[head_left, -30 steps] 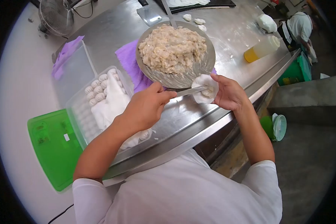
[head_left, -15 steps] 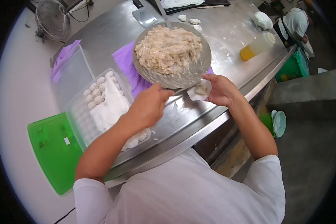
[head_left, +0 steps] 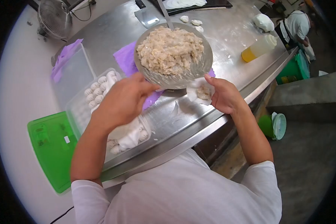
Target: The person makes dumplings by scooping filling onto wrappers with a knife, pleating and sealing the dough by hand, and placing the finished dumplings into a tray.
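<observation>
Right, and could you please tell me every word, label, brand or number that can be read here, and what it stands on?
No text can be read.
White sticker on the green plastic piece: too small to make out any writing.
Yellowish patch on the large green bucket: too blurred to read.

From here I see a steel table (head_left: 227, 48), shiny and streaked, with a bowl (head_left: 209, 56) set on a purple cloth (head_left: 126, 59) near its front edge. The plastic box (head_left: 75, 112) sits to the left; a cleaver (head_left: 147, 18), dough pieces (head_left: 196, 22) and black board (head_left: 217, 4) lie beyond, while a bottle (head_left: 265, 45) and white bundle (head_left: 264, 22) are over to the right.
</observation>
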The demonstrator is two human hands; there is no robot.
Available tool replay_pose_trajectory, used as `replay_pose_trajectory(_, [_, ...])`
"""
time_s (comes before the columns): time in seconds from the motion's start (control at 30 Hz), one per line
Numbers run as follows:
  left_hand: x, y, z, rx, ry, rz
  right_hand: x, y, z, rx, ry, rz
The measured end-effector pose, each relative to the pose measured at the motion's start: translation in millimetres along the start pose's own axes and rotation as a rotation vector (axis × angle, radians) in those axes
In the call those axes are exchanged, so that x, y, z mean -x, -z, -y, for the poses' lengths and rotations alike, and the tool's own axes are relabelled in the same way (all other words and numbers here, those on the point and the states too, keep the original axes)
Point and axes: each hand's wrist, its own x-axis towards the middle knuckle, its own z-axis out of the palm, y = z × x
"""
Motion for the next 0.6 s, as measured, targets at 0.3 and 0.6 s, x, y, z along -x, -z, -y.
replay_pose_trajectory(0.3, [-26,-52,11,0.177,0.115,-0.222,8,-50,0,-0.282,0.016,0.24])
replay_pose_trajectory(0.6, [27,-28,-16,1.793,0.453,-0.14,23,-75,-27,0.811,0.694,0.324])
